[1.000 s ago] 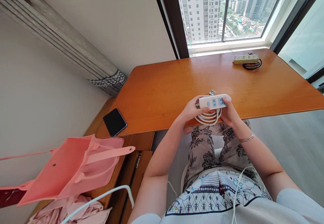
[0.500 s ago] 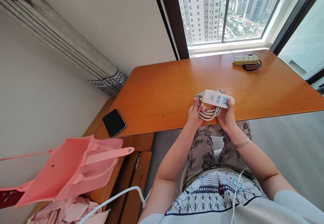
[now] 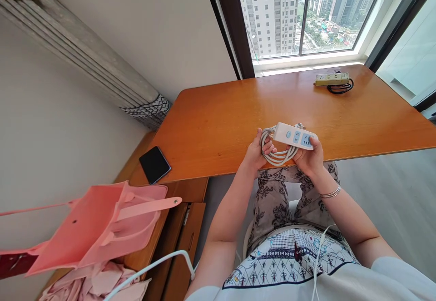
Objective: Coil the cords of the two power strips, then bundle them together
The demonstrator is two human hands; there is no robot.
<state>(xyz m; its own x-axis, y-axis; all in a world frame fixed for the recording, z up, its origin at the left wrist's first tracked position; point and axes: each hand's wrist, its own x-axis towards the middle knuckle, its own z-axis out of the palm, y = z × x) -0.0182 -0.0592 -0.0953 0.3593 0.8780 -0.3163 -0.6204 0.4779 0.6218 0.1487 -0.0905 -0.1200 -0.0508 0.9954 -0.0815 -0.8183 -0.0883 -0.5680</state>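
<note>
Both hands hold a white power strip point(image 3: 294, 135) just above the near edge of the table. My right hand point(image 3: 309, 158) grips its right end, the thumb on top beside the blue-faced sockets. A white cord point(image 3: 281, 158) hangs in several loops under the strip, and my left hand point(image 3: 257, 151) is closed around the loops at the left. The cord's plug point(image 3: 299, 126) shows behind the strip. Some fingers of my right hand are hidden beneath the strip and the loops.
On the brown wooden table point(image 3: 218, 124), a yellowish power strip point(image 3: 332, 79) with a black cord lies at the far right. A black phone or tablet point(image 3: 155, 165) rests at the left corner. A pink bag point(image 3: 98, 228) and crumpled pink cloth point(image 3: 98, 283) are at lower left.
My left hand has moved slightly left, drawing the cord loops wider. The right end of the white power strip has tilted down a little and shifted right with my right hand.
</note>
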